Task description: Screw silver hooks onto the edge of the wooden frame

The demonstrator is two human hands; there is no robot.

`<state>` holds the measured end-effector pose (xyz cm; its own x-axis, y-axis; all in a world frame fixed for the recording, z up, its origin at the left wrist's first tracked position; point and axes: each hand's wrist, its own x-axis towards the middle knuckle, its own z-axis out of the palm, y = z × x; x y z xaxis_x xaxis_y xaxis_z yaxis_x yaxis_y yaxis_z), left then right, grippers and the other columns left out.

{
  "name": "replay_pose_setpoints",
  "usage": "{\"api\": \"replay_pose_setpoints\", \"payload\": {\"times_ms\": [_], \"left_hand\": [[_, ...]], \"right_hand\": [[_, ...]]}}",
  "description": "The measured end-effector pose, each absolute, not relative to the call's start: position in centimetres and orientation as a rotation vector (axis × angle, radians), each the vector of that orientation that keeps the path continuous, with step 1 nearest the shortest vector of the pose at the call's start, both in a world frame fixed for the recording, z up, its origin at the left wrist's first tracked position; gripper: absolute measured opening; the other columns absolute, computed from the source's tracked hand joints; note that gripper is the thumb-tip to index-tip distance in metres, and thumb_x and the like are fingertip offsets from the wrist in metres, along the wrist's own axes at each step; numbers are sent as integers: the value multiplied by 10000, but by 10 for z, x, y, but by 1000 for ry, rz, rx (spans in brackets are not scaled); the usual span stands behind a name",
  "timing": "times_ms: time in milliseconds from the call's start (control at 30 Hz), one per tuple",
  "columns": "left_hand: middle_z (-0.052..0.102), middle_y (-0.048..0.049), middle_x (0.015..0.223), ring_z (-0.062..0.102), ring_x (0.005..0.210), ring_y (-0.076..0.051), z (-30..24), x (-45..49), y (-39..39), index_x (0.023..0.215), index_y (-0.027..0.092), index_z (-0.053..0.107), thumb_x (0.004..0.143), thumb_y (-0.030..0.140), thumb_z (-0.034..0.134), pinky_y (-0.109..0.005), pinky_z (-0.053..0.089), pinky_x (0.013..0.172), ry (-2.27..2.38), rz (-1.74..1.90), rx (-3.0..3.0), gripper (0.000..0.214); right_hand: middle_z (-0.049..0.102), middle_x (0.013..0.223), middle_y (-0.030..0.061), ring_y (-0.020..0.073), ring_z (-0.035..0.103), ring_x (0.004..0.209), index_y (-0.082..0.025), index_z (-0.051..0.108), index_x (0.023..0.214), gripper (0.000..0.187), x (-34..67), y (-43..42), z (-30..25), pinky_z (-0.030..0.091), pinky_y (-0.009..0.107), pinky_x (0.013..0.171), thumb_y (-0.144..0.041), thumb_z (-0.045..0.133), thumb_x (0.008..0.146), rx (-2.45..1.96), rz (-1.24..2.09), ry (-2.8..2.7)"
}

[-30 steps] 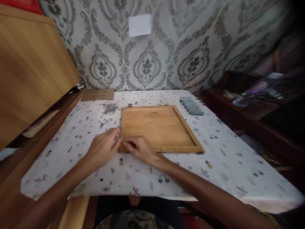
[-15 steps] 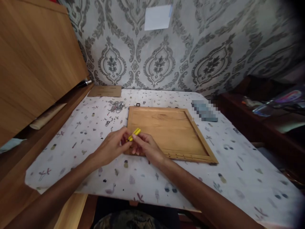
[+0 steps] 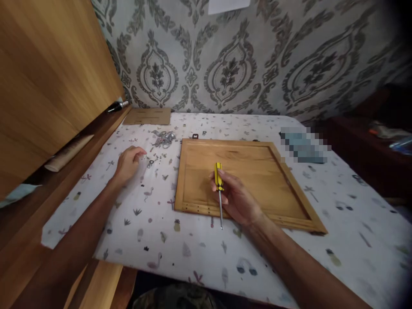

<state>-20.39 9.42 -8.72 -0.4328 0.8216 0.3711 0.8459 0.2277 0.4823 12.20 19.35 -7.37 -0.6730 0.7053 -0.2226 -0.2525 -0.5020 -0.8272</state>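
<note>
Two bare hands to report above the cloth-covered table (image 3: 183, 231), held well apart. Gripping a yellow screwdriver (image 3: 219, 171) in the right hand (image 3: 240, 199), with thumb and curled fingers closed snugly around the handle. Holding it handle up, with the thin metal shaft (image 3: 220, 208) pointing down toward the table's near edge. Keeping it over the left half of a framed wooden panel (image 3: 198, 171), with the tip showing just past the panel's near edge; cannot tell how high above the table. Can see the panel lying flat around the middle of the table, with small dark holes along its near rail and a black loop (image 3: 195, 136) at its far edge, by the far left corner.

Reaching with the left hand (image 3: 128, 163) near the table's left edge, thumb and forefinger drawn narrow beside a tiny shiny piece (image 3: 147, 156); cannot tell whether pinching it or not. Just beside these fingertips, can see a dark ring (image 3: 151, 162) and scattered tiny bits (image 3: 157, 156), then a heap of metal pieces (image 3: 165, 138) toward the far edge. At the far left corner, can see a brown cardboard sheet (image 3: 147, 116). Near the right edge, beyond the panel, can make out a flat grey-blue object (image 3: 304, 147), blurred over.
</note>
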Motion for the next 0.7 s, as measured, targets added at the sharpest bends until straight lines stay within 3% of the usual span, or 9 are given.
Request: {"api": "replay_pose_setpoints", "payload": {"times_ms": [133, 300, 500, 700], "left_hand": [[649, -56, 934, 608, 997, -247, -100, -204, 93, 963, 226, 764, 756, 51, 421, -376, 481, 928, -2358, -937, -1767, 438], [633, -55, 916, 604, 941, -234, -100, -210, 91, 805, 209, 706, 762, 46, 430, -366, 479, 874, -2285, -930, -1787, 324], [630, -53, 901, 597, 856, -217, -98, -219, 87, 895, 195, 653, 885, 140, 437, -345, 477, 806, -2260, -919, -1736, 224], [638, -52, 920, 605, 839, -205, -95, -215, 85, 969, 193, 686, 916, 233, 471, -331, 480, 792, -2266, -833, -1911, 225]], "right_hand": [[641, 525, -28, 5, 374, 328, -147, 724, 756, 360, 121, 195, -74, 270, 112, 297, -445, 898, 654, -727, 2230, -1024], [647, 523, -29, 1, 398, 320, -145, 742, 739, 409, 120, 196, -74, 280, 97, 296, -460, 946, 576, -734, 2244, -984], [645, 524, -30, -2, 398, 321, -142, 756, 734, 428, 118, 196, -73, 296, 91, 298, -457, 969, 539, -735, 2258, -965], [646, 531, -28, 0, 402, 330, -138, 761, 754, 402, 120, 196, -74, 310, 88, 301, -429, 963, 565, -730, 2270, -943]]}}
